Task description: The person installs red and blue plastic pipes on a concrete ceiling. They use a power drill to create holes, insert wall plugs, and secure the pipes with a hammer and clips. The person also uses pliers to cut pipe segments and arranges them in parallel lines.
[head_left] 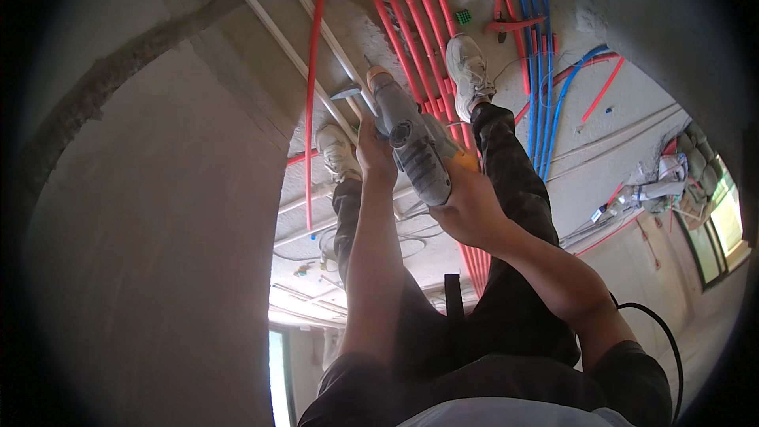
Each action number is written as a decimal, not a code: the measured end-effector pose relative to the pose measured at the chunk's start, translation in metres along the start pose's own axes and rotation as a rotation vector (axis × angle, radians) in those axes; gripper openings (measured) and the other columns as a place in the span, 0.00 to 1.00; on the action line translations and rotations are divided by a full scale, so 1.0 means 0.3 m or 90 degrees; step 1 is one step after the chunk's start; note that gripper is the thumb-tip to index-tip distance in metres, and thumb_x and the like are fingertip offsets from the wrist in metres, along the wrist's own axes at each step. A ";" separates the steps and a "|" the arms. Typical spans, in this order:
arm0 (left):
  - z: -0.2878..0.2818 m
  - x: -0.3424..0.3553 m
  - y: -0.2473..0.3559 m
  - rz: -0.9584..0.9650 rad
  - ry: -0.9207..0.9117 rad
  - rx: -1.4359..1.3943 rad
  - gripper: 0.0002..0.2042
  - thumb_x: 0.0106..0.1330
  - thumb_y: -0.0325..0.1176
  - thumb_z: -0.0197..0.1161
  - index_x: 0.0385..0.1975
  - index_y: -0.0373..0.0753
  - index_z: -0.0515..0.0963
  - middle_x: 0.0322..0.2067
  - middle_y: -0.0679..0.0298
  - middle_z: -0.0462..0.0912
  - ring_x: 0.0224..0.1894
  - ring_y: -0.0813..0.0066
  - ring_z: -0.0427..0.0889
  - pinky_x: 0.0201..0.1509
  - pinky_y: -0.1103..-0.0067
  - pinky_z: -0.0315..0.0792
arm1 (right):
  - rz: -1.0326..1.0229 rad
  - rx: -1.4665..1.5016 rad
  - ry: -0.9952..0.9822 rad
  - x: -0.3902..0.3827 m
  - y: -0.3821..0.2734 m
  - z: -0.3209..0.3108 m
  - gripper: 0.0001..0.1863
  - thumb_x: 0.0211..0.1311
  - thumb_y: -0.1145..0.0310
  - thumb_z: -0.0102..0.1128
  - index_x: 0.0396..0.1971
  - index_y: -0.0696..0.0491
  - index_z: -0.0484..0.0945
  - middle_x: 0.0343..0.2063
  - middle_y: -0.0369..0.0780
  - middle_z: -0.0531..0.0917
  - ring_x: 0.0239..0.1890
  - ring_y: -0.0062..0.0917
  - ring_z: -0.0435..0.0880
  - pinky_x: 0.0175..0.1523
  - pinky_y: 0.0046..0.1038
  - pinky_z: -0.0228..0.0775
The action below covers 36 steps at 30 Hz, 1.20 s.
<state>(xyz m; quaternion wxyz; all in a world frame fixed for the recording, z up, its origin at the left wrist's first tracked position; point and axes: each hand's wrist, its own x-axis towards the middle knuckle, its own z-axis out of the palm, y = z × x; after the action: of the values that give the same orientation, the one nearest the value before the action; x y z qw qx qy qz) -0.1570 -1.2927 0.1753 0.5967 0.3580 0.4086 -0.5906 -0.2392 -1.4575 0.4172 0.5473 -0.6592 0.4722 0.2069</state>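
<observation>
A grey power drill with an orange collar at its front hangs above the floor between my legs, its nose pointing away from me. My right hand is wrapped round the rear handle, next to an orange part of the housing. On the drill's left side, near the front, my left hand is closed; its fingers are mostly hidden behind the tool. A short thin bit seems to stick out ahead of the collar. Whether it touches anything, I cannot tell.
Red conduits and blue conduits run along the floor, with white pipes to the left. A red-handled tool lies near my right shoe. A bare plaster wall rises at left; bags and debris are piled at right.
</observation>
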 end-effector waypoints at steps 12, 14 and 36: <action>-0.138 0.159 -0.018 -0.032 0.053 0.403 0.26 0.67 0.58 0.72 0.41 0.37 0.85 0.36 0.65 0.84 0.37 0.74 0.81 0.44 0.75 0.75 | 0.166 0.674 0.230 -0.174 0.132 0.361 0.18 0.53 0.84 0.65 0.46 0.62 0.77 0.29 0.37 0.83 0.25 0.20 0.80 0.33 0.23 0.72; -0.058 0.147 -0.075 0.012 0.055 0.371 0.24 0.66 0.57 0.74 0.32 0.37 0.85 0.29 0.68 0.79 0.30 0.75 0.78 0.39 0.72 0.73 | 0.178 0.671 0.261 -0.168 0.225 0.389 0.19 0.53 0.86 0.62 0.47 0.63 0.77 0.29 0.38 0.83 0.25 0.21 0.79 0.32 0.25 0.73; 0.034 0.388 -0.271 0.121 0.229 0.989 0.48 0.52 0.82 0.61 0.42 0.34 0.90 0.42 0.48 0.90 0.50 0.54 0.89 0.56 0.60 0.79 | 0.197 0.912 0.247 -0.090 0.785 0.247 0.08 0.59 0.80 0.65 0.38 0.58 0.79 0.25 0.40 0.81 0.23 0.26 0.80 0.28 0.29 0.72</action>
<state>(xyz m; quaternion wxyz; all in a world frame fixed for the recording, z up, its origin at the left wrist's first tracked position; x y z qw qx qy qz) -0.2411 -1.3539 0.0780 0.1499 0.7940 -0.0618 -0.5859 -0.4337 -1.3682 0.2911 0.7137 -0.0934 0.6660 -0.1958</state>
